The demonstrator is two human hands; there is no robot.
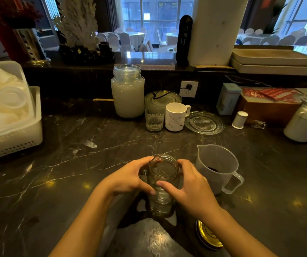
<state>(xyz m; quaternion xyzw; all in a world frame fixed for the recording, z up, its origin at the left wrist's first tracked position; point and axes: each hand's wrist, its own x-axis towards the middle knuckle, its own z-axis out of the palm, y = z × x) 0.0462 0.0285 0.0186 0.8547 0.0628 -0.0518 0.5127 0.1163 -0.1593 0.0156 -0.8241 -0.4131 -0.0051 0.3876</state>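
An open, empty-looking glass jar (164, 170) with a threaded neck stands on the dark marble counter (75, 173) in front of me. My left hand (128, 179) grips its left side, fingers curled round the neck and a small glass handle. My right hand (191, 188) grips the right side, thumb across the jar's front. A gold metal lid (207, 236) lies on the counter under my right forearm. A clear plastic measuring jug (217, 167) with dark liquid at the bottom stands just right of the jar.
At the back stand a big jar of whitish liquid (127, 95), a ribbed glass (154, 118), a white mug (175, 116), a glass plate (203, 122) and a blue tin (227, 99). A white basket (10, 130) of plastic lids sits left; a white pot (304, 125) sits right.
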